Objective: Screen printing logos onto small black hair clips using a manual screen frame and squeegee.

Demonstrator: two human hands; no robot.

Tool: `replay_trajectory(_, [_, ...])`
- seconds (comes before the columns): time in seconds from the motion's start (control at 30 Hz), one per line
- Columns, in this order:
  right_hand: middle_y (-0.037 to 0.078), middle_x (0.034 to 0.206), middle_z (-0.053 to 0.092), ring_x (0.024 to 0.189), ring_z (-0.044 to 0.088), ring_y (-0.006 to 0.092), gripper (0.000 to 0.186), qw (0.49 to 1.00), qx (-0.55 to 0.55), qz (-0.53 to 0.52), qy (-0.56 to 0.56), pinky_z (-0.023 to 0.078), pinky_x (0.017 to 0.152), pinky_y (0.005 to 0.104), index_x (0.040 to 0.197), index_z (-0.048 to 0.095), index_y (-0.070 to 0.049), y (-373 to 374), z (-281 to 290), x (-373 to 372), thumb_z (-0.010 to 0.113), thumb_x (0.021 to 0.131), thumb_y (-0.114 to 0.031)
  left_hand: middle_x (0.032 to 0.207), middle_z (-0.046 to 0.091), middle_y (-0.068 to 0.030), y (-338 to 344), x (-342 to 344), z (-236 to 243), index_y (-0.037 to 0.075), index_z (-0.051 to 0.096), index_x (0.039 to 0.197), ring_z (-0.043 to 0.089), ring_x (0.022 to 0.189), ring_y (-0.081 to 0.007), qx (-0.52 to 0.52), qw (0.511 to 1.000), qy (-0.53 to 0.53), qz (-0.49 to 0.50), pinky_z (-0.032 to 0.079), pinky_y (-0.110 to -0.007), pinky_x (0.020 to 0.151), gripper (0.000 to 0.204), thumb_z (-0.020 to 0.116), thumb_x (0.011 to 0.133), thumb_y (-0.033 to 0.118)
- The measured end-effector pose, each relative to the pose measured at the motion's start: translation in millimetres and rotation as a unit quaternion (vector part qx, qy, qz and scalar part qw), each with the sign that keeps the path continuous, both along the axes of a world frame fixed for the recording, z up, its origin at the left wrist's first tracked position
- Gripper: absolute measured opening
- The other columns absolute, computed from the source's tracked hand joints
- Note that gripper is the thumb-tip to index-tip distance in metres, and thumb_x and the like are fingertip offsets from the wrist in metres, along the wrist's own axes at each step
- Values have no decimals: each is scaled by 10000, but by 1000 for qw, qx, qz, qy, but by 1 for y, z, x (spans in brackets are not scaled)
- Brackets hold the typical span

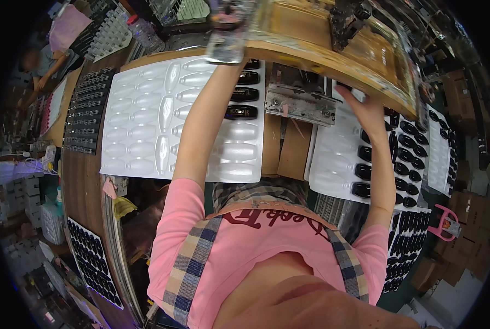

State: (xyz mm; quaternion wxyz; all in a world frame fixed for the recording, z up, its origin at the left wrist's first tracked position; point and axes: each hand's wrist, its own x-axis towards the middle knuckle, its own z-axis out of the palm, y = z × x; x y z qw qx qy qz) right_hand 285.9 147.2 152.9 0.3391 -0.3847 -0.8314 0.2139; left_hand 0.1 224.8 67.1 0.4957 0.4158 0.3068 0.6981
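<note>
My right hand (368, 113) is raised at the front edge of a wooden screen frame (332, 61), thumb stretched apart; the frame hides its other fingers. I see no object in it. My left forearm reaches up over a white moulded tray (138, 115), and my left hand is hidden behind the frame and a smeared block (226, 48). Several black glossy pieces with pale print, one (240, 112) nearest my forearm, lie in this tray's right column. A metal fixture (300, 104) stands under the frame. A second white tray (332, 164) holds black pieces below my right hand.
A rack of small dark holders (89, 112) stands on the brown bench at left, near a red-lidded clear jar (141, 30). More trays of black pieces (412, 236) are at right, beside a pink stool (445, 223) and cardboard boxes (459, 214). Another person (50, 63) sits at far left.
</note>
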Motion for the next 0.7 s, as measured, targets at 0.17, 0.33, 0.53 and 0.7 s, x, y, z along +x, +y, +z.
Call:
replay_trajectory(0.17, [156, 967, 584, 885, 548, 263, 488, 994, 86, 31, -58, 395, 804, 293, 1046, 522, 38, 4, -17, -34, 668, 737, -310, 867, 612, -56, -97, -21, 53, -23, 613, 938, 557, 794, -105, 38, 963, 192, 187, 448, -226, 736, 191, 583, 813, 117])
replay_trajectory(0.33, [160, 994, 577, 928, 531, 272, 456, 997, -32, 35, -53, 376, 837, 308, 1058, 519, 29, -11, -4, -32, 657, 745, -273, 819, 605, -47, -195, -36, 5, -36, 607, 893, 550, 770, -94, -104, 933, 187, 291, 426, -208, 722, 157, 583, 814, 97])
replay_trajectory(0.53, [120, 958, 568, 880, 522, 181, 243, 995, 51, -57, 69, 388, 805, 278, 1000, 511, 60, 11, -38, 29, 513, 838, -121, 788, 588, -31, -237, -2, -53, -39, 589, 881, 528, 738, -73, -180, 924, 170, 293, 422, -192, 679, 133, 569, 822, 78])
replay_trajectory(0.7, [140, 928, 610, 899, 547, 190, 221, 989, -49, -74, 118, 395, 804, 282, 985, 538, 50, 25, -50, 48, 487, 844, -111, 726, 580, -42, -240, 7, -76, -42, 590, 854, 505, 684, -84, -214, 893, 233, 319, 411, -208, 645, 170, 575, 814, 122])
